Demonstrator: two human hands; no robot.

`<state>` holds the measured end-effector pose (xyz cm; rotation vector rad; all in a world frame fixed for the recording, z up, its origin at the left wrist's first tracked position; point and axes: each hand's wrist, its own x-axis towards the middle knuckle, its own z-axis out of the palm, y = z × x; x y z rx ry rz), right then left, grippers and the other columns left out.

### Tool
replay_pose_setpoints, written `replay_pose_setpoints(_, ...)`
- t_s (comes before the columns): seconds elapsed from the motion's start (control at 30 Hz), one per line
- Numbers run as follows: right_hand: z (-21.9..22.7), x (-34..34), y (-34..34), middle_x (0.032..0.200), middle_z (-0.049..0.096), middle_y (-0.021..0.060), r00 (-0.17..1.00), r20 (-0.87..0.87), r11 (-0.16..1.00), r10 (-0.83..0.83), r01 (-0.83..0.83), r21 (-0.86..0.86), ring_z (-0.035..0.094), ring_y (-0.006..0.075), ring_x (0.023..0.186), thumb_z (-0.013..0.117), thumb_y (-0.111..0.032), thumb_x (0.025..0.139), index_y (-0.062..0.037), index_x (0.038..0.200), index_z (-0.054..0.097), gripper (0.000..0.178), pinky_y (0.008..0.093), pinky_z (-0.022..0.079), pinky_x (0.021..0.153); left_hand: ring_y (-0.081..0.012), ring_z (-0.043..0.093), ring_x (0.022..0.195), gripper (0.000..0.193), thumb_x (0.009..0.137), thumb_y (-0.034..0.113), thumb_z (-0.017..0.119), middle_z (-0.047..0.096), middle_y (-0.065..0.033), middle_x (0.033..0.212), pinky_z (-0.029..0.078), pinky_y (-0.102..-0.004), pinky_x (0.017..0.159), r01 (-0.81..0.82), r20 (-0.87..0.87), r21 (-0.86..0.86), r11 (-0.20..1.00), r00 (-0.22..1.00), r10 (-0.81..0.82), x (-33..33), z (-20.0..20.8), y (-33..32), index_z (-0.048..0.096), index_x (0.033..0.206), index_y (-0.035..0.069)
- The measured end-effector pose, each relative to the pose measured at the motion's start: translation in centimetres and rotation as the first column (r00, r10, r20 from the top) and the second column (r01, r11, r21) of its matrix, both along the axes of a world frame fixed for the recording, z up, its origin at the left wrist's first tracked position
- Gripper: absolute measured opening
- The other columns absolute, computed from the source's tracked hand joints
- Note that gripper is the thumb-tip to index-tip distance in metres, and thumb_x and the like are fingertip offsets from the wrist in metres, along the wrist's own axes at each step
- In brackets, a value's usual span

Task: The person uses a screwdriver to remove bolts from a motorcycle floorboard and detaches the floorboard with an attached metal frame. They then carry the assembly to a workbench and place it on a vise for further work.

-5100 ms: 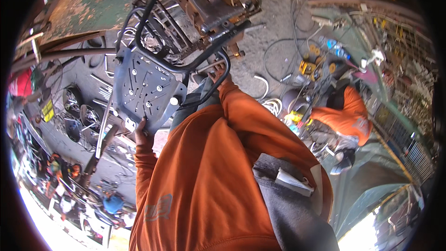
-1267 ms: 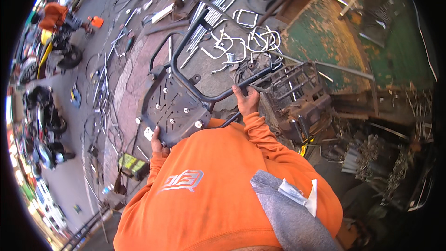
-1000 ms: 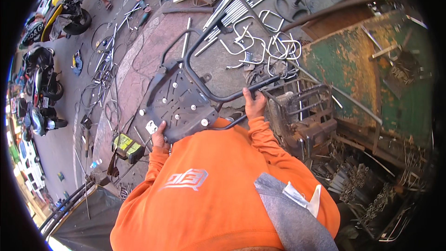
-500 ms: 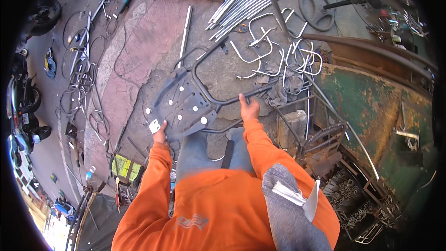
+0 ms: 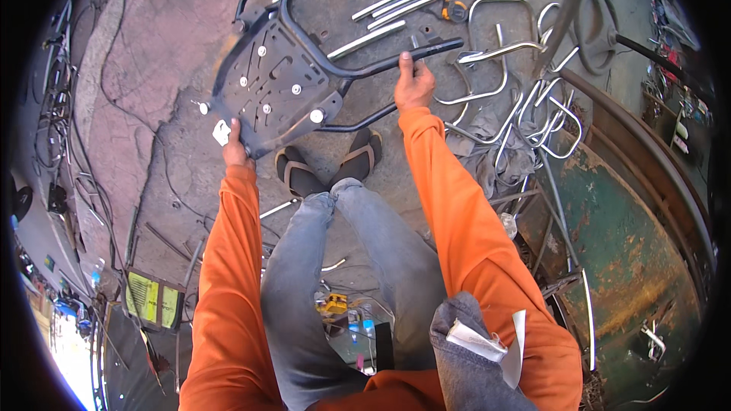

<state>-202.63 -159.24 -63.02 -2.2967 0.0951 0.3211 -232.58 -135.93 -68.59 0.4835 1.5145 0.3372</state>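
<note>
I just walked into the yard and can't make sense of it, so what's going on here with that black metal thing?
A person in orange sleeves stands over cracked concrete, holding a black metal carrier rack out in front with both hands. The left hand grips the near edge of its perforated plate; the right hand has closed its grip around one of its tube arms. The rack is in the air above the person's sandalled feet. Bent chrome tubes lie scattered on the ground to the right, beside a rusty green bin.

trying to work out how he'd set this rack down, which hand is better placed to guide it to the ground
Probably the right hand: it is wrapped around the black rack's long tube, giving leverage. The left hand only pinches the plate's near corner, so it mostly steadies.
</note>
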Motion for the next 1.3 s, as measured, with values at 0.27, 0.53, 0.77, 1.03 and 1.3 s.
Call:
replay_pose_setpoints(0.27, -3.6, -1.2, -1.9, 0.068, 0.057, 0.0226, 0.997, -0.051, 0.998, 0.056, -0.054, 0.038, 0.053, 0.0396, 0.064, 0.053, -0.053, 0.092, 0.002, 0.078, 0.057, 0.057, 0.0458, 0.041, 0.063, -0.0241, 0.063, 0.094, 0.052, 0.084, 0.029, 0.074, 0.063, -0.0093, 0.11, 0.053, -0.0398, 0.083, -0.023, -0.155, -0.056, 0.998, 0.988, 0.014, 0.6, -2.2, -2.3, 0.054, 0.121, 0.0)
replay_pose_setpoints(0.53, -4.8, -2.3, -3.1, 0.107, 0.062, 0.0236, 0.968, -0.252, 0.999, -0.008, 0.017, 0.035, 0.058, 0.0388, 0.102, 0.061, -0.043, 0.089, 0.0009, 0.109, 0.059, 0.048, 0.0417, 0.044, 0.088, -0.0231, 0.06, 0.099, 0.046, 0.083, 0.033, 0.072, 0.061, -0.0047, 0.115, 0.043, -0.0474, 0.093, 0.064, -0.228, -0.238, 0.969, 0.966, -0.12, -0.4, -2.7, -1.9, 0.055, 0.12, 0.012)
replay_pose_setpoints(0.77, 4.6, -15.7, -13.6, 0.121, 0.061, 0.0164, 0.563, -0.826, 0.811, 0.011, 0.478, 0.337, 0.059, 0.0258, 0.11, 0.071, -0.033, 0.084, 0.0021, 0.121, 0.058, 0.053, 0.0375, 0.046, 0.094, -0.0216, 0.064, 0.087, 0.042, 0.085, 0.039, 0.067, 0.068, -0.0083, 0.095, 0.049, -0.0385, 0.067, 0.793, -0.232, -0.376, 0.48, 0.421, -0.877, -7.9, 15.0, -2.9, 0.067, 0.105, 0.003)
replay_pose_setpoints(1.03, 38.8, -51.4, -37.2, 0.095, 0.069, 0.011, 0.121, -0.917, 0.907, -0.379, 0.245, -0.343, 0.066, 0.0248, 0.08, 0.057, -0.027, 0.09, -0.0047, 0.104, 0.064, 0.028, 0.0414, 0.051, 0.067, -0.0224, 0.067, 0.08, 0.04, 0.084, 0.027, 0.067, 0.068, -0.0123, 0.1, 0.051, -0.0314, 0.06, 0.801, -0.214, -0.45, 0.394, 0.332, -0.919, -9.6, 40.2, -1.9, 0.063, 0.115, 0.001)
replay_pose_setpoints(1.3, 46.2, -73.4, -36.2, 0.092, 0.068, 0.0066, -0.175, -0.814, 0.079, -0.554, 0.962, -0.261, 0.063, 0.0193, 0.076, 0.054, -0.032, 0.091, -0.0147, 0.101, 0.067, 0.024, 0.0413, 0.05, 0.062, -0.0161, 0.065, 0.068, 0.028, 0.079, 0.023, 0.072, 0.07, -0.0055, 0.082, 0.05, -0.0334, 0.057, 0.908, -0.133, -0.122, -0.4, -0.415, -0.9, 2.6, 44.2, -2.8, 0.069, 0.102, 0.007)
